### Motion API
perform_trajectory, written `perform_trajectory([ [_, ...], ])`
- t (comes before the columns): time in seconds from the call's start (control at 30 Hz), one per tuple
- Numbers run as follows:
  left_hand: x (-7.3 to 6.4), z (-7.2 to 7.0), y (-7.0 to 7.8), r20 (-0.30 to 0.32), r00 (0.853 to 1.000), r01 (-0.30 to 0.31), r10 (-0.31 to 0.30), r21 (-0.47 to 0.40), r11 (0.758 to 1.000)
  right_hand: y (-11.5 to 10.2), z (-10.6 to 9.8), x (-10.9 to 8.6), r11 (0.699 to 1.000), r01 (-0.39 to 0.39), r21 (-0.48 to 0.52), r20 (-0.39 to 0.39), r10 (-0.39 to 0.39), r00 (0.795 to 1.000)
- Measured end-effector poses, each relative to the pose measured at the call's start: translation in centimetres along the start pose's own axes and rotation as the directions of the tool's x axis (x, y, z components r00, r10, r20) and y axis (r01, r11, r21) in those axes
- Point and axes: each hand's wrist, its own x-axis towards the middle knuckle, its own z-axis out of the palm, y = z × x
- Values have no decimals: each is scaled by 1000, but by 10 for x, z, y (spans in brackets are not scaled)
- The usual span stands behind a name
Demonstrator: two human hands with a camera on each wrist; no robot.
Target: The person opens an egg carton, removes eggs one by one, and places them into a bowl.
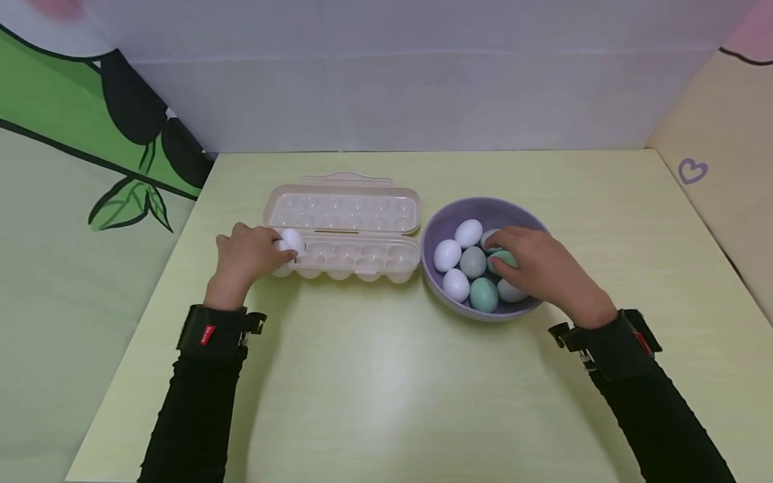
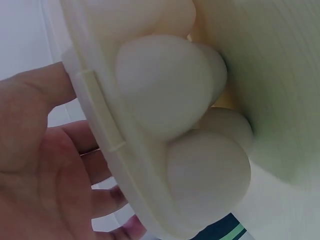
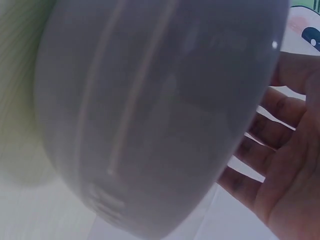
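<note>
My left hand (image 1: 246, 258) is at the left end of an open, clear plastic egg carton (image 1: 353, 249), thumb and fingers around a white egg (image 1: 292, 241) at the end cups. In the left wrist view, the carton's rounded cups (image 2: 165, 85) hide that egg. My right hand (image 1: 534, 265) reaches over the right side of a purple bowl (image 1: 431, 285) of eggs. Its thumb and fingers close around a green egg (image 1: 502, 260), partly covered by the hand. The bowl's outer wall (image 3: 150, 110) hides the fingertips in the right wrist view.
White eggs (image 1: 447, 255), a grey-green egg (image 1: 473, 262), another green egg (image 1: 484, 295) and a grey egg (image 1: 510, 290) lie in the bowl. The carton's lid (image 1: 344, 208) is folded back. A pale wall (image 1: 386, 100) stands behind the table (image 1: 362, 389).
</note>
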Motion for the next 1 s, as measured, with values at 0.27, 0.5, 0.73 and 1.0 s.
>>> perform_trajectory([
  [0.27, -2, -1, -1, -63, 998, -22, 20, -25, 999, -1, 2, 0, 1000, 9, 1, 9, -9, 1000],
  [0.5, -2, 1, -2, -166, 984, -76, 69, -36, 996, 1, 4, 0, 1000, -1, 11, 19, 1, 1000],
  [0.73, -1, -1, 1, -207, 977, -79, 43, -166, 983, 2, 6, 0, 1000, 5, 15, 19, -5, 1000],
  [1.0, -3, -3, 17, -305, 949, -153, 81, -220, 963, 0, 7, 3, 1000, 5, 17, 26, -6, 1000],
])
